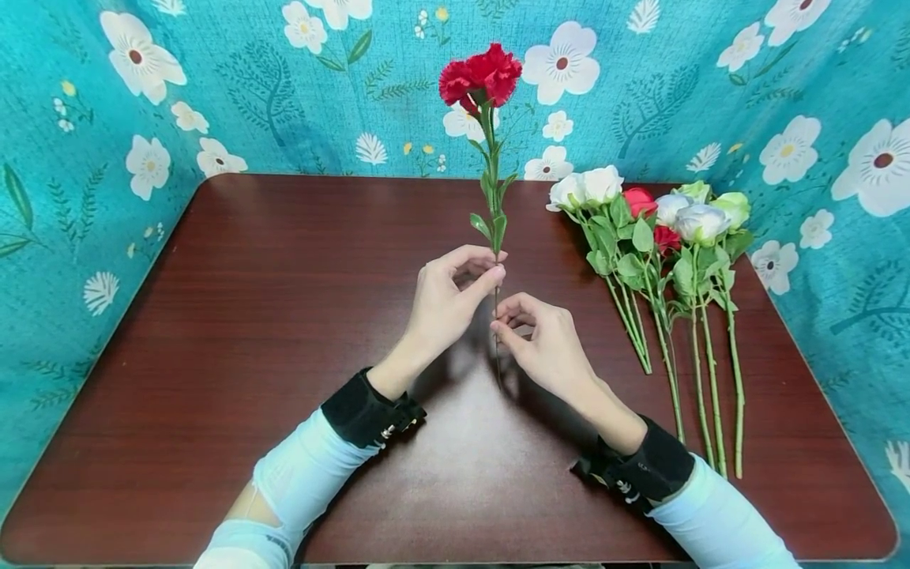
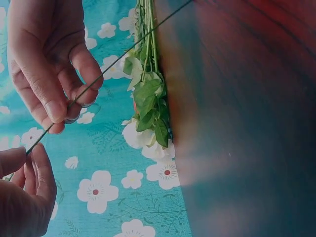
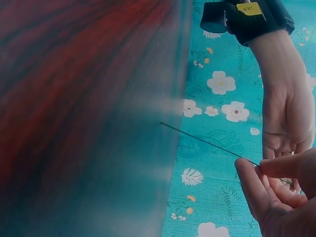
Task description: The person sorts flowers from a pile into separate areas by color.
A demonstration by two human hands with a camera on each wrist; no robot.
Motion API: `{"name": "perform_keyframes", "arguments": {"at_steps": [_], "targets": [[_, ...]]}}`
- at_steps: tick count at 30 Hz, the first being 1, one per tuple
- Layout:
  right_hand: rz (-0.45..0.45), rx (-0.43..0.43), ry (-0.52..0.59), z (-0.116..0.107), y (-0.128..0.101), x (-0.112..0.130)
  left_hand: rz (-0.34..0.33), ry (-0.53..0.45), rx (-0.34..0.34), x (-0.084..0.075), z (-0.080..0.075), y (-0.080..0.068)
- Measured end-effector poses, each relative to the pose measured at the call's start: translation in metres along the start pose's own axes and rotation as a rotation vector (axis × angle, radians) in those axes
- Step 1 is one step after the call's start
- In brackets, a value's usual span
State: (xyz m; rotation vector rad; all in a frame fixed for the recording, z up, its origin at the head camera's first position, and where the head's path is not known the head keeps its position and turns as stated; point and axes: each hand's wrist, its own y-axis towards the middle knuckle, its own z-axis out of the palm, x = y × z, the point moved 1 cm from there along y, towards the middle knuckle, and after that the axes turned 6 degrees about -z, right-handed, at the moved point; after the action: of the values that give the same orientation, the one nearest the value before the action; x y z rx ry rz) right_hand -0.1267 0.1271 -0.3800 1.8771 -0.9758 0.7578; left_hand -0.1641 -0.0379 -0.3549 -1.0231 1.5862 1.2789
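A red artificial carnation (image 1: pixel 483 77) stands upright over the middle of the table, its bloom at the top and green leaves along the upper stem. My left hand (image 1: pixel 446 299) pinches the thin stem just below the leaves, between thumb and fingers. Lower down, the right hand (image 1: pixel 549 341) pinches the same stem with thumb and fingertips. In the left wrist view the bare stem (image 2: pixel 126 52) runs diagonally through both hands. Its lower end (image 3: pixel 170 126) sticks out past the right fingers in the right wrist view. The bloom is outside both wrist views.
Several artificial flowers lie on the right of the brown table (image 1: pixel 235 332): white roses (image 1: pixel 600 186), red blooms (image 1: pixel 640 202) and pale blue-white roses (image 1: pixel 700 223), stems pointing to the near edge. A turquoise floral cloth (image 1: pixel 256 87) hangs behind and at the sides.
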Motion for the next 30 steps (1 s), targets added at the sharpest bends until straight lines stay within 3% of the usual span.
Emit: {"name": "perform_keyframes", "arguments": {"at_steps": [11,30], "targets": [[0.026,-0.004,0.069,0.0015,-0.0006,0.0038,-0.029,-0.078,-0.010,-0.0024,0.0012,0.0002],[0.028,0.012,0.054,0.0012,-0.0020,0.0048,-0.040,-0.055,-0.033,0.0019,-0.0014,0.0024]]}}
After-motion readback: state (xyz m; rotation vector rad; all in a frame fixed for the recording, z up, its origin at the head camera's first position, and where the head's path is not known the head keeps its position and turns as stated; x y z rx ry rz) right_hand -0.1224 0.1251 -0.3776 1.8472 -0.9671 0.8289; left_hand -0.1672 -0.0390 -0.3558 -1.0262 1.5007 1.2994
